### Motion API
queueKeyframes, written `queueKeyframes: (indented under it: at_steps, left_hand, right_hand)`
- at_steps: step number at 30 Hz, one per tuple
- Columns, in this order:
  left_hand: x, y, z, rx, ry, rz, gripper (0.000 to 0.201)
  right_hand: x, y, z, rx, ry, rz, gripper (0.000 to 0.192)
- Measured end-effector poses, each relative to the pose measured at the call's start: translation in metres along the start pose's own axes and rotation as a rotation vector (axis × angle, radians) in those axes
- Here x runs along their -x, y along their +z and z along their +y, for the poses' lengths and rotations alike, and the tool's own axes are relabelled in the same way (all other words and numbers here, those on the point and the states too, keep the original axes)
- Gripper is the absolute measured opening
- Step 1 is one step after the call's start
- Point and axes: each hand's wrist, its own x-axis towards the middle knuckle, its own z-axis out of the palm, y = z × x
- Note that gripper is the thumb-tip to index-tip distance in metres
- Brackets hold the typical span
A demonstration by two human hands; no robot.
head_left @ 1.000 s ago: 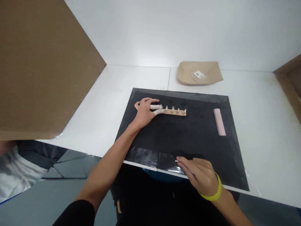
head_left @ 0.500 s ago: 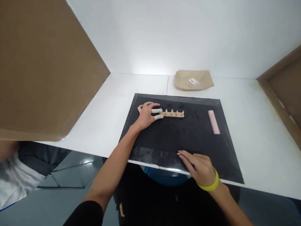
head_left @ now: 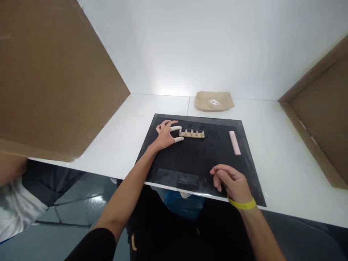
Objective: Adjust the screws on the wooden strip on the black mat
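A narrow wooden strip (head_left: pixel 193 135) carrying several small, shiny upright fittings lies on a black mat (head_left: pixel 187 156). Around the strip's left end is my left hand (head_left: pixel 165 135), its thumb and index finger wrapped in white coverings. The index fingertip meets the end fitting while the thumb lies along the near edge; the other fingers spread over the mat. Over the mat's front right, my right hand (head_left: pixel 231 181) has loosely bent fingers, somewhat apart, and I see nothing held in them. A yellow band (head_left: pixel 243 204) circles that wrist.
A pale pink bar (head_left: pixel 235 143) lies at the mat's right. Behind the mat stands a brown paper tray (head_left: pixel 227 102) with a small labelled clear packet (head_left: pixel 214 103). Cardboard panels flank the white table (head_left: pixel 116 130). Below its front edge is a blue bin (head_left: pixel 183 206); another person's sleeve (head_left: pixel 20 210) shows at left.
My right hand has loosened from a pinch on a small pale stick, which I no longer see. My left hand stays at the strip's end. The whole view has shifted slightly.
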Motion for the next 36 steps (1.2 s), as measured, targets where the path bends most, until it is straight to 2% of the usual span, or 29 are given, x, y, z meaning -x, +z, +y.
queueKeyframes:
  at_steps: [2, 6, 9, 12, 17, 22, 26, 30, 34, 36]
  left_hand:
    - [0.001, -0.002, 0.0, -0.002, -0.006, 0.008, 0.046]
    - [0.001, -0.002, 0.002, -0.023, -0.025, 0.021, 0.03]
    - [0.001, 0.0, 0.005, -0.036, -0.033, 0.02, 0.031]
    - [0.001, 0.0, 0.006, -0.038, -0.035, 0.015, 0.044]
    - [0.001, 0.0, 0.005, -0.044, -0.022, -0.005, 0.032]
    - [0.0, 0.001, 0.002, -0.032, -0.021, -0.009, 0.047]
    - [0.0, 0.001, 0.001, -0.02, -0.013, -0.023, 0.046]
    - [0.001, 0.0, 0.0, 0.018, 0.005, -0.033, 0.06]
    - [0.002, -0.004, 0.002, 0.093, 0.037, -0.055, 0.093]
    - [0.002, -0.005, 0.003, 0.141, 0.024, -0.04, 0.095]
  right_hand:
    - [0.002, -0.004, -0.006, -0.154, 0.063, -0.04, 0.023]
    - [0.013, -0.008, -0.01, -0.314, 0.103, -0.069, 0.027]
    - [0.023, -0.008, -0.006, -0.388, 0.15, -0.075, 0.027]
    - [0.03, -0.009, 0.0, -0.374, 0.163, -0.077, 0.028]
    - [0.038, -0.016, 0.004, -0.325, 0.162, -0.09, 0.032]
    - [0.041, -0.021, 0.007, -0.279, 0.15, -0.093, 0.031]
    - [0.041, -0.023, 0.006, -0.232, 0.147, -0.105, 0.035]
    - [0.048, -0.024, 0.003, -0.234, 0.187, -0.28, 0.031]
    - [0.061, -0.025, 0.011, -0.434, 0.234, -0.405, 0.033]
    - [0.065, -0.028, 0.022, -0.556, 0.223, -0.461, 0.03]
